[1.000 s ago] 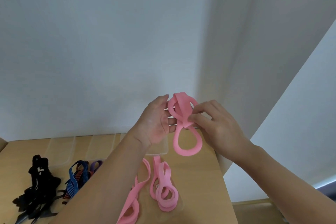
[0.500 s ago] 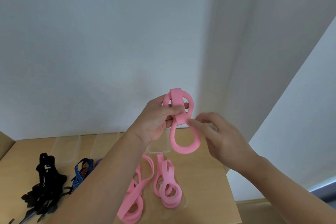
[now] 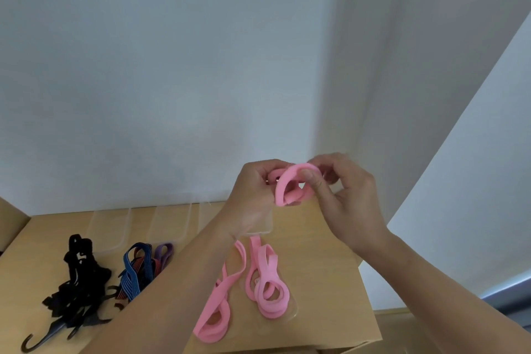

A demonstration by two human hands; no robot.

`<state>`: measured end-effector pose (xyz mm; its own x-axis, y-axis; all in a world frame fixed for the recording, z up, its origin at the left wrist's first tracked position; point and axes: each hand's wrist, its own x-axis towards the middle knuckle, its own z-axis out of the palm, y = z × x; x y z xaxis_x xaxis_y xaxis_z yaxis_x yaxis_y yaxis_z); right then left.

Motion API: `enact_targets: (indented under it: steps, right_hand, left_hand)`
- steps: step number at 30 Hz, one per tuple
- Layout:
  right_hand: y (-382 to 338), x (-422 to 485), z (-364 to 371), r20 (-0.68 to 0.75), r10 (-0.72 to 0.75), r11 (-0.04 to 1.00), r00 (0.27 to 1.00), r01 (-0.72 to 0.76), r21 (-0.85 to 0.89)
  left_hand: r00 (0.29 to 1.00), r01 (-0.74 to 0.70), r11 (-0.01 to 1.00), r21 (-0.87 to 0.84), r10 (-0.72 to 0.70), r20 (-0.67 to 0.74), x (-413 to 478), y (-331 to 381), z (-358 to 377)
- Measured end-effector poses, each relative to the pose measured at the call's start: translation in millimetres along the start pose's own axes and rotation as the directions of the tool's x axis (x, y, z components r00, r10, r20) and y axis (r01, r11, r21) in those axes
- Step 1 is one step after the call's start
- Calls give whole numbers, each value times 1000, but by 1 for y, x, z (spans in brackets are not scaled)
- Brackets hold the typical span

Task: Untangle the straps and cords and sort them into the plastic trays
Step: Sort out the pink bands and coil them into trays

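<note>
I hold a pink strap (image 3: 290,188) in the air above the table, bunched into short loops. My left hand (image 3: 253,195) grips its left side with curled fingers. My right hand (image 3: 344,198) pinches the top loop between thumb and fingers. Below lie a folded pink strap (image 3: 218,304) and a looped pink strap (image 3: 267,284), the latter in a clear tray (image 3: 293,310). A black strap pile with hooks (image 3: 74,282) and a blue, red and purple cord tangle (image 3: 140,267) lie at the left.
Two clear plastic trays (image 3: 112,224) (image 3: 172,221) stand near the wall, and a third (image 3: 263,228) is partly behind my left wrist. The wooden table (image 3: 330,267) ends at the right, with a drop beyond. A cardboard edge (image 3: 8,218) shows at far left.
The hanging lower loop of the pink strap has been gathered up into a compact bunch. My right hand moved up from the strap's middle to pinch its top.
</note>
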<state>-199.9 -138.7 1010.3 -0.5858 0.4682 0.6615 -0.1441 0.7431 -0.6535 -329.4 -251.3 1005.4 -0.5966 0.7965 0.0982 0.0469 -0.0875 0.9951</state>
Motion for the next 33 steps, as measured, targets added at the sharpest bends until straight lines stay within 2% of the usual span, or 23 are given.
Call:
enact_targets:
  steps: [3, 7, 9, 11, 15, 18, 20, 22, 25, 27, 30, 33]
  right_hand:
    - [-2, 4, 10, 10, 54, 988, 999, -52, -143]
    - [-7, 9, 17, 122, 341, 938, 932, -330, -106]
    - [-8, 12, 18, 166, 413, 911, 895, -404, -89]
    - [-10, 14, 18, 179, 403, 915, 898, -395, -79]
    - [-10, 10, 19, 196, 290, 956, 937, -292, -19]
    - [-5, 6, 15, 294, 248, 949, 923, -292, 116]
    - [-2, 6, 13, 390, 285, 881, 875, -400, 254]
    - [-2, 5, 14, 491, 332, 764, 805, -535, 361]
    - [-6, 5, 15, 598, 376, 602, 708, -677, 423]
    - [-10, 5, 16, 605, 390, 632, 694, -680, 372]
    - [-16, 2, 25, 579, 380, 801, 721, -570, 184]
    - [-21, -1, 33, 557, 381, 817, 738, -551, 172]
  left_hand:
    - [1000, -2, 993, 119, 3, -3, -5, -3, 0]
    - [999, -49, 974, 223, 53, -12, -10, -7, -5]
    - [996, -82, 970, 230, 90, -26, -14, -7, -8]
    - [992, -109, 972, 207, 120, -39, -17, -9, -12]
    - [993, -105, 984, 141, 110, -32, -25, -6, -20]
    - [997, -77, 993, 87, 75, 25, -36, -4, -28]
    - [997, -44, 998, 37, 42, 63, -43, -5, -33]
    - [997, -5, 999, -40, 8, 80, -48, -9, -35]
    - [996, 66, 976, -208, -53, 67, -56, -13, -35]
    - [997, 75, 967, -243, -68, 37, -61, -16, -35]
    - [996, 74, 969, -236, -81, -22, -66, -19, -39]
    - [997, 79, 963, -259, -78, 13, -71, -18, -45]
